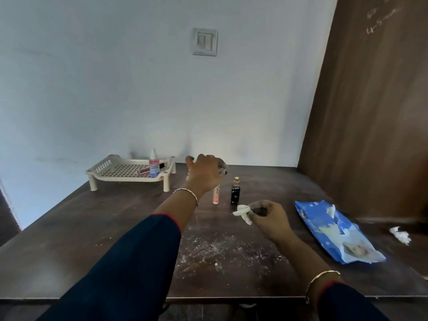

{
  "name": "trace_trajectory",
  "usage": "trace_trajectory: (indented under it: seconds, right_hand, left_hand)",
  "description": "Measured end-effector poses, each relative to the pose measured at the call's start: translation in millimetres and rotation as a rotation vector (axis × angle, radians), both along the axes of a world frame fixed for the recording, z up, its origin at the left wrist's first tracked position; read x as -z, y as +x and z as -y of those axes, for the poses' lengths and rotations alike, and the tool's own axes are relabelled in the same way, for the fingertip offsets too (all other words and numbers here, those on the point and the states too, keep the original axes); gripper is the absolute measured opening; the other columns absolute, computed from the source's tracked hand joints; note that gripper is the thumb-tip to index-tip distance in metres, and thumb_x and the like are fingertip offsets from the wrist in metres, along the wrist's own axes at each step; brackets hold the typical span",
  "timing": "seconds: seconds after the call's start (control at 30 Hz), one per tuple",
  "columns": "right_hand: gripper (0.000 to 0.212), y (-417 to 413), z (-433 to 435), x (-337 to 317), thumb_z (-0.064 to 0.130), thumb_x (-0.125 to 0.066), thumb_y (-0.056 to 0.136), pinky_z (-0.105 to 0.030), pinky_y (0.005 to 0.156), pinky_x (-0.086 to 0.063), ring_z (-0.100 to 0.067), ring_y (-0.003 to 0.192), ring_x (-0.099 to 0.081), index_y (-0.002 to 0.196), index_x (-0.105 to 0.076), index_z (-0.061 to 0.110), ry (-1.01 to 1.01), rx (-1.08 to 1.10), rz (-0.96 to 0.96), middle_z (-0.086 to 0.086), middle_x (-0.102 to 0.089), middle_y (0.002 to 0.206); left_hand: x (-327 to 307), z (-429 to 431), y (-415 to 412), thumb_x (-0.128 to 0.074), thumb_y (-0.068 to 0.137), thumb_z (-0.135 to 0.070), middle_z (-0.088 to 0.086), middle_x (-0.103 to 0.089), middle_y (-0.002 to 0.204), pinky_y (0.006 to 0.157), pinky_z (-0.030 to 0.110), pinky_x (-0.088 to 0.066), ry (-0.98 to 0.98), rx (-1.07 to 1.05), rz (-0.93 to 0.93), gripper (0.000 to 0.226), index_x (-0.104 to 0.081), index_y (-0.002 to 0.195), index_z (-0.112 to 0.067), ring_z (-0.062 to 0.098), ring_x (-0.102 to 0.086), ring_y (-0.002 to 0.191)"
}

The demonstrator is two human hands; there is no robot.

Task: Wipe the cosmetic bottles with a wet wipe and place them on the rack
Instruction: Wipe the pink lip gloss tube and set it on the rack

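Observation:
A slim pink tube (215,197) stands upright mid-table, its top hidden behind my left hand (205,173). That hand hovers above it with fingers loosely curled and nothing visible in them. Just right of the tube stands a small black bottle (235,194) with a gold cap. My right hand (268,220) pinches a crumpled white wet wipe (243,212) in front of the black bottle. The cream perforated rack (104,169) sits at the back left. It holds an upright pink-and-white bottle (154,166), a red tube (143,170) lying flat and a small dark item behind them.
A blue wet-wipe pack (335,235) lies on the right of the dark wooden table (92,218), with a wipe poking out. A used crumpled wipe (400,235) lies further right. White dust (217,249) speckles the table near me. A brown panel stands on the right.

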State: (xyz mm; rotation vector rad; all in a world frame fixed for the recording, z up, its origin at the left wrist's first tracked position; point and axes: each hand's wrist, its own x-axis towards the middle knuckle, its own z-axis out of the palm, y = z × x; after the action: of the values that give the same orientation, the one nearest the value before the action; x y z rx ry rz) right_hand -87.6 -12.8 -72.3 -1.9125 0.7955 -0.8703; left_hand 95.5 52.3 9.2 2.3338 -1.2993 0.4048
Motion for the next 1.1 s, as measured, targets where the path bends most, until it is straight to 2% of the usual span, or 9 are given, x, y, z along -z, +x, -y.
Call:
trace_trajectory:
  seconds: [0.1,0.23,0.37,0.5,0.6,0.77,0.93,1.0,1.1]
  right_hand:
    - [0.013,-6.2,14.3,6.5,0.001,-0.071,0.078,-0.031,0.070,-0.056,-0.014,0.071,-0.070,0.078,-0.071,0.014,0.039,0.011,0.036,-0.002,-0.074,0.073]
    - [0.019,-7.2,26.7,12.4,-0.003,-0.069,0.079,-0.023,0.064,-0.053,-0.008,0.063,-0.067,0.074,-0.068,0.015,0.084,0.020,0.082,0.006,-0.071,0.064]
    - [0.023,-2.4,31.1,14.4,-0.006,-0.068,0.079,-0.013,0.058,-0.050,0.001,0.057,-0.064,0.072,-0.067,0.016,0.102,0.004,0.104,0.005,-0.070,0.064]
    - [0.017,11.2,18.3,9.9,-0.005,-0.069,0.079,-0.020,0.063,-0.051,-0.008,0.065,-0.067,0.077,-0.069,0.012,0.110,-0.072,0.101,-0.004,-0.073,0.073]
    - [0.009,30.1,0.5,2.0,-0.002,-0.070,0.080,-0.015,0.059,-0.049,-0.007,0.065,-0.066,0.085,-0.069,0.005,0.114,-0.124,0.113,-0.007,-0.073,0.078]
    - [0.009,77.1,-25.6,-3.7,0.003,-0.071,0.080,-0.017,0.062,-0.048,-0.013,0.074,-0.066,0.083,-0.067,0.011,0.055,-0.199,0.039,-0.006,-0.073,0.084]
    - [0.013,130.2,-51.5,-6.4,0.006,-0.073,0.079,-0.024,0.073,-0.053,-0.012,0.080,-0.068,0.081,-0.065,0.016,-0.065,-0.305,-0.067,0.003,-0.072,0.082]
    - [0.009,151.9,-57.3,-7.0,0.011,-0.073,0.079,-0.031,0.077,-0.055,-0.013,0.081,-0.069,0.082,-0.067,0.016,-0.139,-0.352,-0.104,0.002,-0.073,0.083]
    - [0.013,179.7,-62.6,-7.9,0.014,-0.073,0.079,-0.026,0.072,-0.055,-0.009,0.078,-0.067,0.077,-0.064,0.023,-0.247,-0.344,-0.134,0.006,-0.071,0.079]
  left_hand:
    - [9.8,21.6,-8.1,-0.048,0.091,-0.033,-0.009,-0.062,0.119,0.101,0.047,-0.021,0.128,0.024,0.098,0.029,-0.060,0.116,-0.042,0.018,-0.048,0.117]
    - [25.1,42.9,-13.9,-0.044,0.093,-0.030,-0.005,-0.061,0.124,0.101,0.048,-0.020,0.236,0.068,0.182,0.036,-0.053,0.125,-0.043,0.021,-0.044,0.120]
    - [31.8,45.7,-9.7,-0.047,0.091,-0.033,-0.003,-0.061,0.121,0.100,0.045,-0.021,0.136,0.078,0.124,0.035,-0.054,0.125,-0.037,0.021,-0.045,0.120]
    - [31.4,26.2,10.0,-0.049,0.090,-0.034,-0.004,-0.063,0.112,0.093,0.041,-0.024,-0.051,0.050,0.020,0.031,-0.058,0.120,-0.031,0.020,-0.049,0.115]
    - [28.3,-0.2,31.9,-0.051,0.089,-0.032,-0.007,-0.066,0.105,0.093,0.040,-0.026,-0.198,0.013,-0.049,0.028,-0.061,0.115,-0.029,0.019,-0.052,0.113]
    - [27.3,-53.7,80.8,-0.048,0.089,-0.030,-0.002,-0.068,0.102,0.096,0.043,-0.029,-0.326,-0.277,-0.047,0.024,-0.060,0.109,-0.026,0.023,-0.057,0.108]
    - [36.7,-98.4,150.9,-0.049,0.086,-0.029,0.006,-0.063,0.114,0.097,0.048,-0.035,-0.121,-0.554,-0.247,0.029,-0.061,0.109,-0.019,0.029,-0.055,0.112]
    - [43.6,-104.2,180.4,-0.052,0.084,-0.029,0.007,-0.063,0.115,0.098,0.048,-0.036,-0.027,-0.570,-0.252,0.031,-0.062,0.111,-0.020,0.029,-0.054,0.113]
    - [47.5,-98.1,212.5,-0.054,0.086,-0.026,0.007,-0.061,0.118,0.097,0.046,-0.037,0.023,-0.495,-0.228,0.033,-0.060,0.118,-0.017,0.029,-0.054,0.113]
